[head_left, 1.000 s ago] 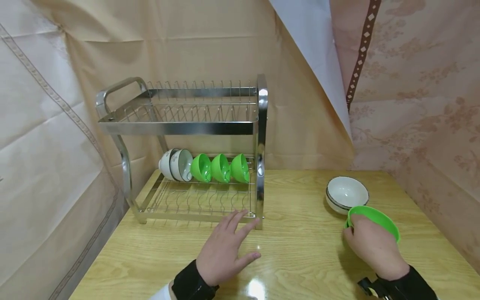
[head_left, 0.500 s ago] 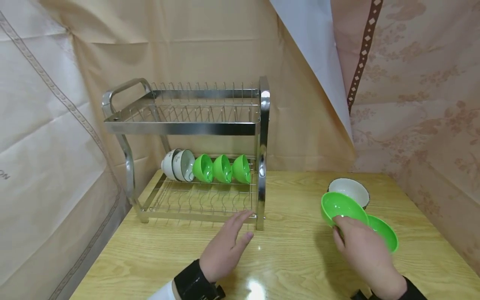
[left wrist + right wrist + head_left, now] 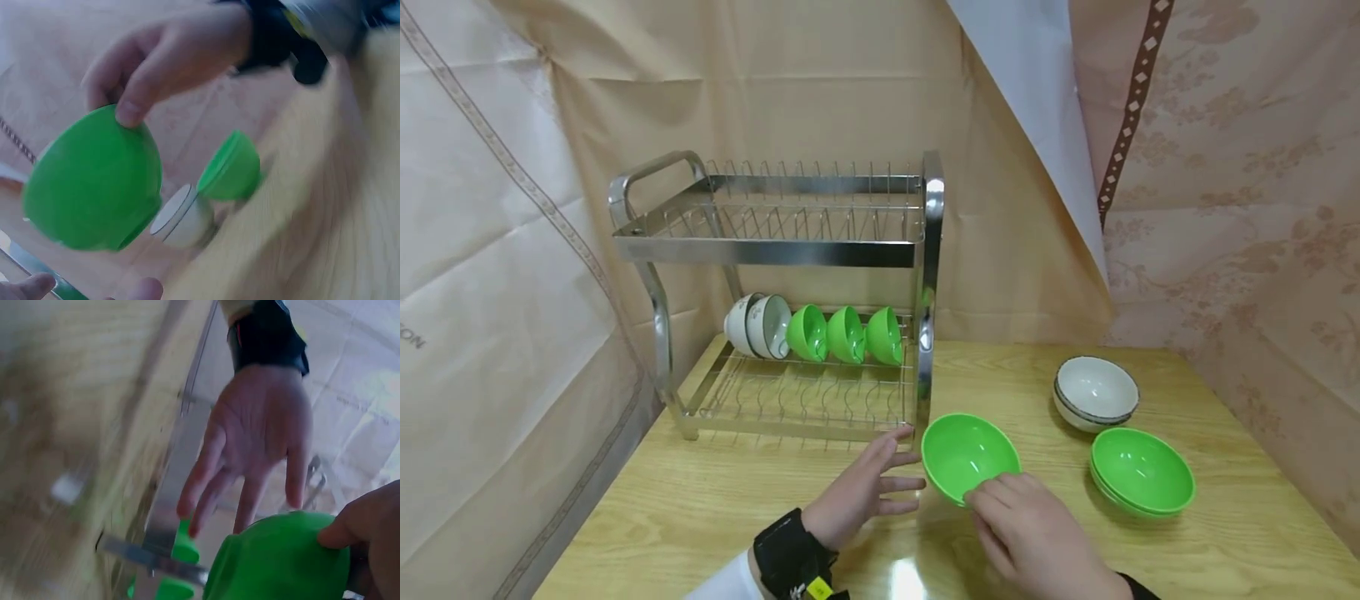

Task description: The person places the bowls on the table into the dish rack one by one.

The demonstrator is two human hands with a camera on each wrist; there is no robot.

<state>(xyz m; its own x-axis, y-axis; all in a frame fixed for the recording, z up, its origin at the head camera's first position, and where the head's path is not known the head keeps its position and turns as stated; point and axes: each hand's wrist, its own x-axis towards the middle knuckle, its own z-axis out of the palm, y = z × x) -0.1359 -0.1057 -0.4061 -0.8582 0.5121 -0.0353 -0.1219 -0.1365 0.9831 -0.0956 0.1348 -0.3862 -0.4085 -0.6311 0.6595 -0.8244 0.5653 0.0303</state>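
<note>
The rack [image 3: 760, 252] holds white bowls [image 3: 769, 327], then green bowls [image 3: 846, 335]. Before the rack, the left hand [image 3: 861, 492] is spread beside a green bowl [image 3: 970, 457], rim pinched by the right hand [image 3: 1037, 529]. Right of the rack: a white stack [image 3: 1096, 392], a green stack [image 3: 1142, 471].

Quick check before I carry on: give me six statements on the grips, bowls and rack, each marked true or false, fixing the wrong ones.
1. The right grip holds a green bowl. True.
2. The left grip is clamped on a white bowl. False: the left grip holds nothing, its fingers extended.
3. The upper tier is full of bowls. False: no bowls show there.
4. Three green bowls sit on the rack's lower tier. True.
5. The green stack is nearer the head camera than the white stack. True.
6. The white stack is inside the rack. False: it stands on the table.
</note>
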